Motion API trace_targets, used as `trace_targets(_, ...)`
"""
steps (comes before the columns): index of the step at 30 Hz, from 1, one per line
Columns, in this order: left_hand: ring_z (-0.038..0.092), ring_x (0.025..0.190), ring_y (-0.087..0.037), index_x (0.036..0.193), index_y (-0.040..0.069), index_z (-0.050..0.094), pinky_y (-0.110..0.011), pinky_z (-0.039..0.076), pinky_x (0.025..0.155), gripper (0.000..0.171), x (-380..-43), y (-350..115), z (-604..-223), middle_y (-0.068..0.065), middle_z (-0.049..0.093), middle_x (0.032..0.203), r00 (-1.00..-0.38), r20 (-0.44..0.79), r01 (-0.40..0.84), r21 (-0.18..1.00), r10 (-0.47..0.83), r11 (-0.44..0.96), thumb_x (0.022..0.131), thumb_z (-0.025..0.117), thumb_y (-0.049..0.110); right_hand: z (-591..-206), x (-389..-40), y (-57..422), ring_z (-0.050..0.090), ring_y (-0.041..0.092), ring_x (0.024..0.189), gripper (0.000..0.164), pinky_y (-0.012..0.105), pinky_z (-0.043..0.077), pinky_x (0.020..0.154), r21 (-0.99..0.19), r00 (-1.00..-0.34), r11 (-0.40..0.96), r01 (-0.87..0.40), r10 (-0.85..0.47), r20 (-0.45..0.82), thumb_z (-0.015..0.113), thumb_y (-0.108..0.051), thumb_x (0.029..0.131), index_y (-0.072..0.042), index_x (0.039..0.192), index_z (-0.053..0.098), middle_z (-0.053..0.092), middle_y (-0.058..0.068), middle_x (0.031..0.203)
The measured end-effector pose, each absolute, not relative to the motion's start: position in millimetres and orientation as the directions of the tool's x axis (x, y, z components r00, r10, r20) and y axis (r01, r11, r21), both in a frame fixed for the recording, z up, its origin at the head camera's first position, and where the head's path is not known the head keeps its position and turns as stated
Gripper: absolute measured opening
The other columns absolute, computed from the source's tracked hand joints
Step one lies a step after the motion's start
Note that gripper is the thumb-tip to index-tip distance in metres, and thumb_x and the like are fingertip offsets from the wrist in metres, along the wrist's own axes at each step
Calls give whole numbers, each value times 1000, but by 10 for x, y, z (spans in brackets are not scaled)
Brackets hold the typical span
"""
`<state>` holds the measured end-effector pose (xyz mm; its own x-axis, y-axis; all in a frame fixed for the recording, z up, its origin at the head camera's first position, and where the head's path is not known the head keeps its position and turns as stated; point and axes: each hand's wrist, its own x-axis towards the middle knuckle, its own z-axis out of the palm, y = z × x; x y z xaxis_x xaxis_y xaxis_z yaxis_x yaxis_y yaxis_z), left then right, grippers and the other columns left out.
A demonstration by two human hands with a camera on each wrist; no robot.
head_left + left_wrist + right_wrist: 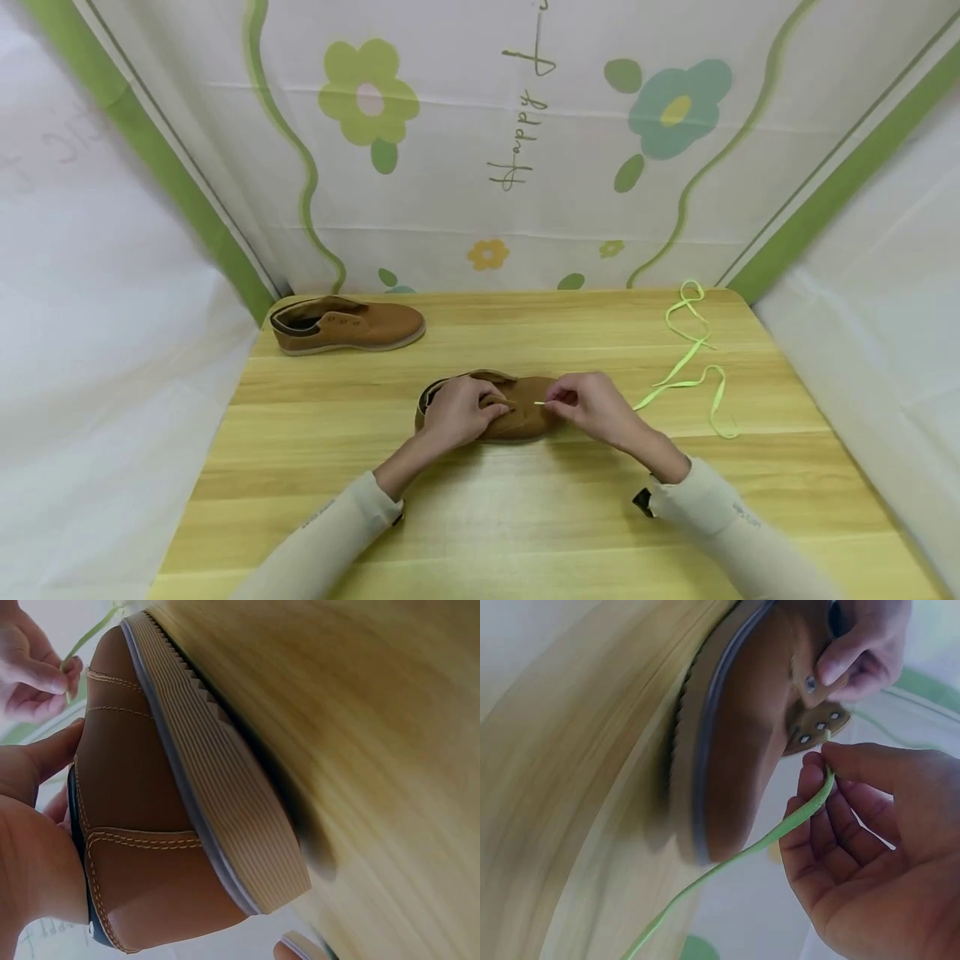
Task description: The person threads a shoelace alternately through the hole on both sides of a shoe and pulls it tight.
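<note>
A brown shoe stands on the table with its toe to the right. My left hand pinches the shoe's near eyelet flap between thumb and fingers, lifting it a little. Over the toe, my right hand holds a light green shoelace near its tip between thumb and index finger. That tip points left, toward the eyelets. In the right wrist view the far flap shows several metal eyelets, with no lace through them. The left wrist view shows the shoe's side and ridged sole.
A second brown shoe, without a lace, sits at the table's back left. The rest of the green lace trails in loops across the right side of the wooden table. White fabric walls enclose the back and sides.
</note>
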<state>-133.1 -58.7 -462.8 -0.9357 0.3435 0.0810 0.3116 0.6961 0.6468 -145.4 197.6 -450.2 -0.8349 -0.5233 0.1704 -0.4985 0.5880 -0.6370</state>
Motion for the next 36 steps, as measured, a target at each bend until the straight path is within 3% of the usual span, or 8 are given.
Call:
trace_targets(6, 35, 50, -4, 97, 20, 84, -21, 28, 47, 7, -1291, -594, -4655, 9, 69, 75, -941, 101, 308, 648, 322, 696, 93, 84, 25, -4529, -1377, 1793, 68, 4, 68, 6, 21, 56, 60, -639, -820, 567, -519, -543, 184, 83, -2, 89, -7, 86, 80, 76, -1, 79)
trace_targets(15, 33, 47, -4, 96, 19, 82, -20, 26, 45, 6, -1285, -577, -4656, 11, 57, 64, -941, 100, 307, 655, 323, 691, 94, 84, 24, -4575, -1340, 1652, 67, 1, 65, 9, 20, 55, 61, -666, -867, 601, -443, -475, 148, 82, -3, 86, -10, 82, 80, 75, -4, 75)
trace_targets(26, 37, 50, -4, 90, 15, 77, -20, 31, 50, 10, -1285, -605, -4672, 9, 56, 65, -930, 149, 345, 674, 337, 654, 91, 86, 20, -4624, -1319, 1505, 58, -1, 55, 16, 22, 52, 56, -648, -913, 658, -383, -379, 155, 80, 0, 78, -14, 70, 77, 69, -8, 63)
trace_targets(36, 41, 53, -3, 90, 15, 77, -21, 35, 53, 10, -1299, -636, -4699, 9, 56, 67, -916, 165, 371, 700, 366, 611, 88, 87, 15, -4661, -1319, 1454, 58, 1, 58, 15, 23, 52, 57, -652, -919, 662, -369, -367, 147, 80, -2, 79, -14, 71, 77, 69, -8, 66)
